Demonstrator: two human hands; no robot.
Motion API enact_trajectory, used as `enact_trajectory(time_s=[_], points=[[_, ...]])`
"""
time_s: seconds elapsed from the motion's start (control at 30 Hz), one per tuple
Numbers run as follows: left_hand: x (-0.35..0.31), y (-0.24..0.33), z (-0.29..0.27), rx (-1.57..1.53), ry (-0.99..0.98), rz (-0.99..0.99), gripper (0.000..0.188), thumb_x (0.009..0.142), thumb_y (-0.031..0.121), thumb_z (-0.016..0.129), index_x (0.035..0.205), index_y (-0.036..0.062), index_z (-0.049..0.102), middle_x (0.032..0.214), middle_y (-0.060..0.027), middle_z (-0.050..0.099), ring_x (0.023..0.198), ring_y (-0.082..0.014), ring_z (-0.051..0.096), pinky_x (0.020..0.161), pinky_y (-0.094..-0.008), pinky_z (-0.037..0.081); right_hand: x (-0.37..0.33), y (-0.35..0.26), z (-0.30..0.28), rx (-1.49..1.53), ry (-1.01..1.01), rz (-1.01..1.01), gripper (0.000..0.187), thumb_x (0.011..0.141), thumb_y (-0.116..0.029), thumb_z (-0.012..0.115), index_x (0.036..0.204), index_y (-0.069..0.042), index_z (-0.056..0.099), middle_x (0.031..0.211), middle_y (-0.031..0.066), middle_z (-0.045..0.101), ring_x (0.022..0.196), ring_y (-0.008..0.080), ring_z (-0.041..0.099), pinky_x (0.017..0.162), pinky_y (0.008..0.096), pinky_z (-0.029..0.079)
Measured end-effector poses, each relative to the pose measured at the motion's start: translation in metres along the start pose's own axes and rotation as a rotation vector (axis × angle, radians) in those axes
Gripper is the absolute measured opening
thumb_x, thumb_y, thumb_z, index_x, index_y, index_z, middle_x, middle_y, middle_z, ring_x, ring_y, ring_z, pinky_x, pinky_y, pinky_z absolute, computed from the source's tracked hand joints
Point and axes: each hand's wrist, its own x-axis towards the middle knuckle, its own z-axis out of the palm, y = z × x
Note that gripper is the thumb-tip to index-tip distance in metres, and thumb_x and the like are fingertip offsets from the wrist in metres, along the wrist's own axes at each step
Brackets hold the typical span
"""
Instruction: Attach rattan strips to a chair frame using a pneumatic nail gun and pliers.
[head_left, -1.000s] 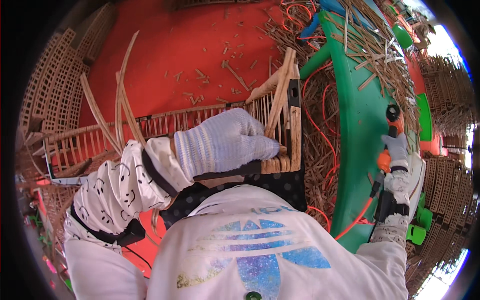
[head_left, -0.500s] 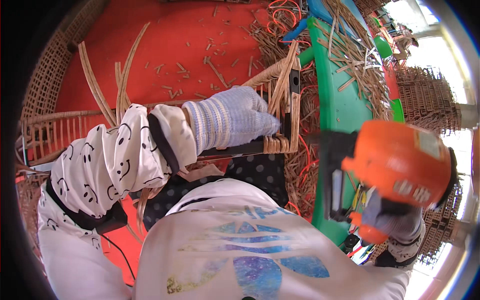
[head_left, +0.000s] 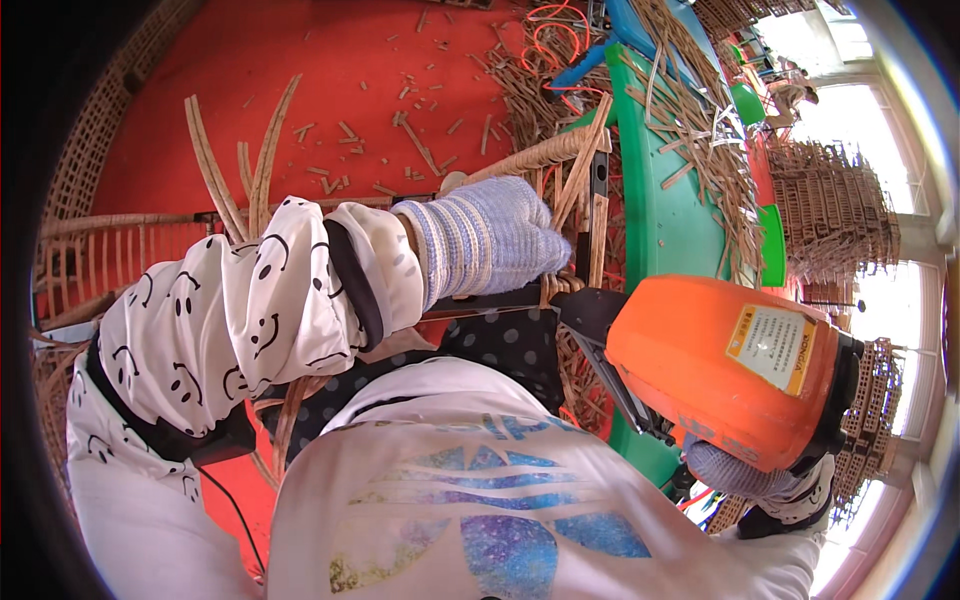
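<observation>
An orange nail gun (head_left: 690, 365) with a pale, yellow-edged label tilts across right of centre, its black nose meeting the frame's corner in view; contact is unclear. The strip-wrapped brown frame (head_left: 530, 158) stretches from far left to centre.

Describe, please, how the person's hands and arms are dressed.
The left hand wears a knitted glove, pale blue with cream stripes. The left sleeve is white with black smiley faces and a black band near the wrist. The right hand wears a bluish glove.
</observation>
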Motion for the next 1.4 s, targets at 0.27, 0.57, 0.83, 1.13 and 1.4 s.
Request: enact_trajectory(time_s=[0.27, 0.57, 0.83, 1.13, 1.4], points=[[-0.002, 0.004, 0.0, 0.119, -0.022, -0.022, 0.033, 0.08, 0.033, 0.058, 0.069, 0.0016, 0.062, 0.05, -0.0088, 0.051, 0.047, -0.0178, 0.05, 0.049, -0.0336, 0.042, -0.001, -0.011, 0.001, -0.077, -0.039, 0.037, 0.036, 0.063, -0.012, 0.063, 0.097, -0.001, 0.055, 0.078, 0.0094, 0.06, 0.07, 0.0198, 0.06, 0.065, 0.0319, 0.048], [-0.003, 0.002, 0.0, 0.172, 0.007, -0.009, 0.033, 0.08, 0.033, 0.057, 0.071, 0.0011, 0.061, 0.056, -0.0125, 0.054, 0.054, -0.0218, 0.054, 0.056, -0.0339, 0.045, 0.002, -0.023, -0.002, -0.117, -0.087, 0.076, 0.032, 0.063, -0.007, 0.063, 0.094, -0.001, 0.056, 0.078, 0.0087, 0.06, 0.068, 0.0195, 0.059, 0.063, 0.0318, 0.048], [-0.001, 0.014, -0.01, 0.397, -0.051, 0.005, 0.021, 0.081, 0.026, 0.053, 0.083, 0.0068, 0.062, 0.071, -0.0134, 0.059, 0.07, -0.0273, 0.06, 0.065, -0.0373, 0.048, -0.003, -0.01, -0.001, 0.066, -0.018, 0.054, 0.03, 0.062, -0.002, 0.063, 0.091, -0.002, 0.057, 0.078, 0.0082, 0.061, 0.067, 0.0192, 0.059, 0.062, 0.0317, 0.048], [-0.005, 0.019, -0.009, -0.047, 0.042, -0.323, 0.034, 0.08, 0.04, 0.056, 0.079, 0.0085, 0.068, 0.059, -0.0101, 0.057, 0.06, -0.0196, 0.058, 0.06, -0.0314, 0.046, 0.016, 0.081, -0.026, 0.468, 0.479, -0.066, 0.02, 0.073, -0.017, 0.057, 0.085, -0.001, 0.052, 0.062, 0.0035, 0.054, 0.053, 0.0132, 0.056, 0.05, 0.0267, 0.045], [0.0, 0.008, -0.005, -0.118, 0.06, -0.211, 0.031, 0.083, 0.03, 0.055, 0.079, 0.0009, 0.066, 0.053, -0.0092, 0.053, 0.049, -0.0165, 0.053, 0.05, -0.031, 0.043, 0.096, 0.214, -0.069, 0.384, 0.783, 0.168, 0.02, 0.074, -0.001, 0.059, 0.091, -0.003, 0.048, 0.06, 0.0023, 0.052, 0.042, 0.0127, 0.05, 0.039, 0.0275, 0.044]])
